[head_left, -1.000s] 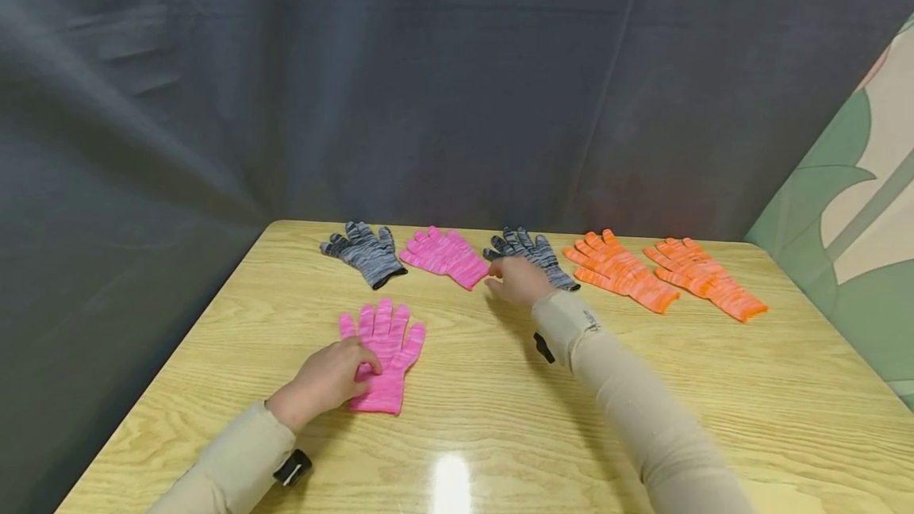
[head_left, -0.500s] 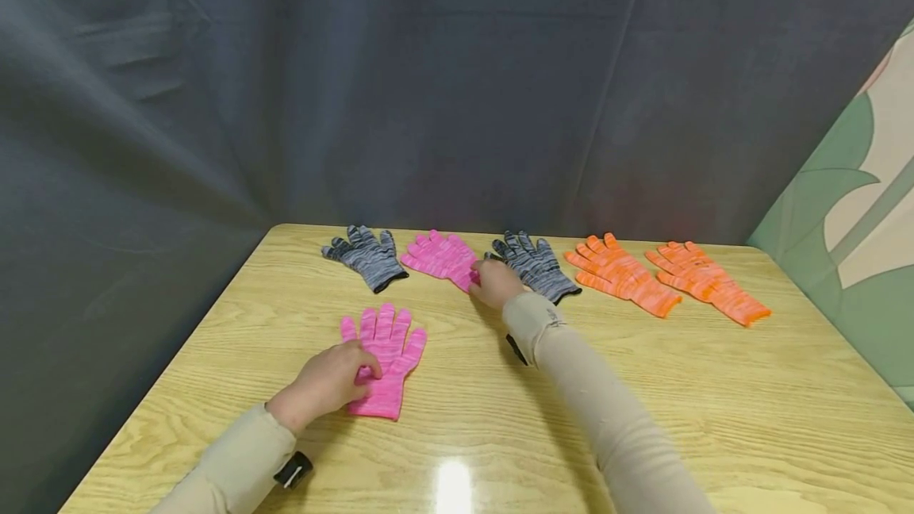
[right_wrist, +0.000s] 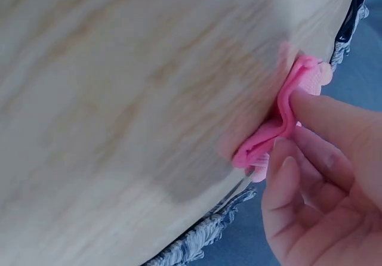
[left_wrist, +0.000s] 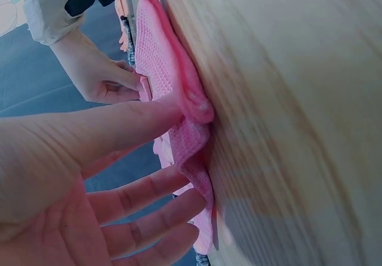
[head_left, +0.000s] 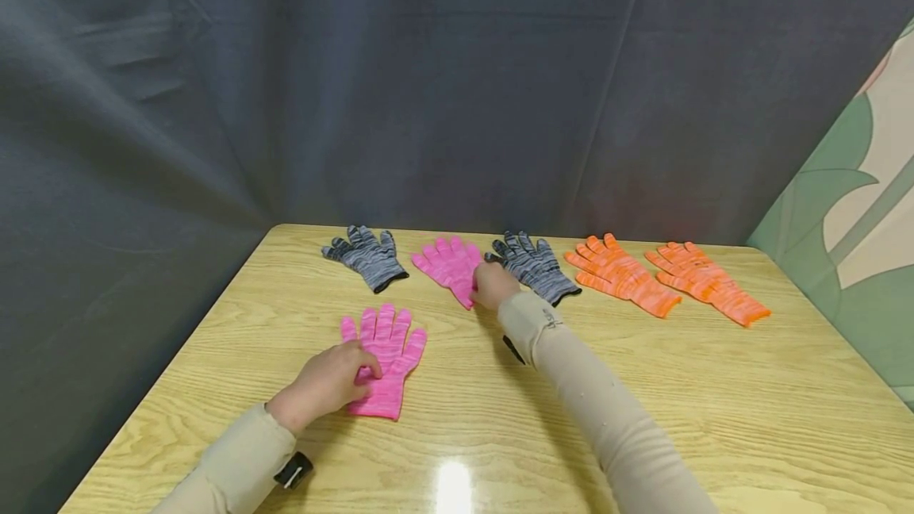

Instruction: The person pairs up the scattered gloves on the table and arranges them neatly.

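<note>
Cloth (head_left: 128,181), dark and creased, hangs at far left and runs behind the wood-grain table (head_left: 750,403) on my feed. Reaching in from a beige left sleeve (head_left: 239,458), a black device (head_left: 293,469) strapped under its cuff, my left hand (head_left: 328,381) bends over the nearer glove, thumb and fingertips pinching a fold of its knit. Behind it, the left grey-and-black glove (head_left: 371,260) lies first in the back row. The near pink glove (head_left: 395,359) lies flat in front, its fingers fanned toward that row and its cuff toward me. Next along the back comes the far pink glove (head_left: 451,266), its rippled cuff pinched between the thumb and fingertips of my right hand (head_left: 495,285), which extends from the right sleeve (head_left: 593,395). Just beside that hand lies the right grey-and-black glove (head_left: 539,270); I cannot tell whether they touch. Two orange gloves follow, one inner (head_left: 623,274), one outer (head_left: 707,284), before a leaf-patterned wall (head_left: 842,220) at far right.
</note>
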The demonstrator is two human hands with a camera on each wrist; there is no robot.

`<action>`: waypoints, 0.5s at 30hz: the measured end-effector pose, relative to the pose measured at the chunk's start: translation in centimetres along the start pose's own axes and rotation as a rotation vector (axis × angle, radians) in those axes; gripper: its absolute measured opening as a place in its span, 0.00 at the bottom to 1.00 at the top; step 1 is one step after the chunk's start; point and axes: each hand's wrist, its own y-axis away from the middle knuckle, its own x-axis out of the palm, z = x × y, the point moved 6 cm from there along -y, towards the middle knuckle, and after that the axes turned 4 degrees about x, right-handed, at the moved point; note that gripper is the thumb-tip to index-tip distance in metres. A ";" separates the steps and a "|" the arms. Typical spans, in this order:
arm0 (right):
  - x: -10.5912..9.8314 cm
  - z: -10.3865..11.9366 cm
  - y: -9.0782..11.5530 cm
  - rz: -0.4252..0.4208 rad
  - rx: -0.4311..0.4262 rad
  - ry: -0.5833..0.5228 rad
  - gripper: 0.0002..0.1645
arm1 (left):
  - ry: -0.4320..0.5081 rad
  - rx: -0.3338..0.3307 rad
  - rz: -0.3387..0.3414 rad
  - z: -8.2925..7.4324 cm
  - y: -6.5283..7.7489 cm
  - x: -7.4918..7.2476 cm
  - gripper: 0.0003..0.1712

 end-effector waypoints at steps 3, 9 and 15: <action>0.0 0.1 0.1 0.017 -0.006 0.009 0.09 | -0.001 0.001 -0.002 0.0 0.0 0.0 0.08; -0.1 0.0 0.3 0.009 -0.046 -0.010 0.10 | 0.003 -0.001 0.001 0.1 0.0 0.2 0.08; -0.6 -0.6 0.5 0.016 -0.040 -0.074 0.08 | -0.006 0.002 0.003 0.0 0.1 0.0 0.08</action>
